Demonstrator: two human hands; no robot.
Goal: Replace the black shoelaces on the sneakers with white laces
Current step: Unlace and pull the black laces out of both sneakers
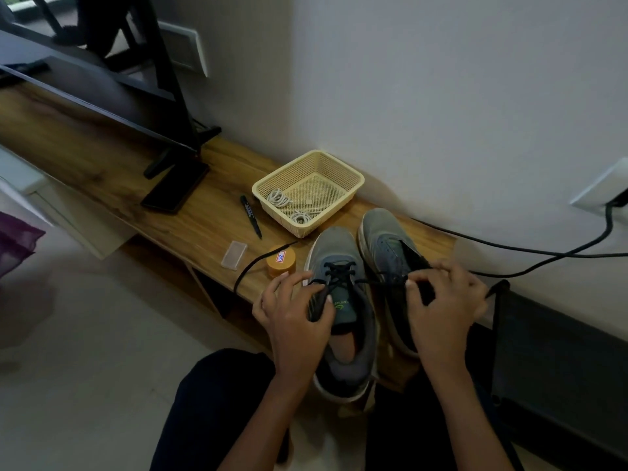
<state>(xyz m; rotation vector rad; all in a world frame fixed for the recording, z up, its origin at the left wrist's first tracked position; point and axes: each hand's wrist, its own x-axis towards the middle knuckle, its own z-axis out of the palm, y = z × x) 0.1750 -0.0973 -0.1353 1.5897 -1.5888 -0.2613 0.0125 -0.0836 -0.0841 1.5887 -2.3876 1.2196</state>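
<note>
Pinching the black lace (380, 281) taut with my right hand (441, 302), I grip the laced sneaker (339, 254) with my left hand (292, 309); it and the other sneaker (384, 237) lie on the bench (136, 185), toes toward twelve o'clock, heels at six.

Place: a room in a home, likely a living room or bedroom.
Furniture: low wooden surface (190, 226) along a plain white wall (441, 96).
Screen: flat screen (102, 93) on a stand.
Power: wall socket (601, 185) with a black cable (543, 253).
Floor: pale floor (102, 368).
Household bits: plastic basket (353, 185), pen (250, 216), small jar (280, 261).
</note>
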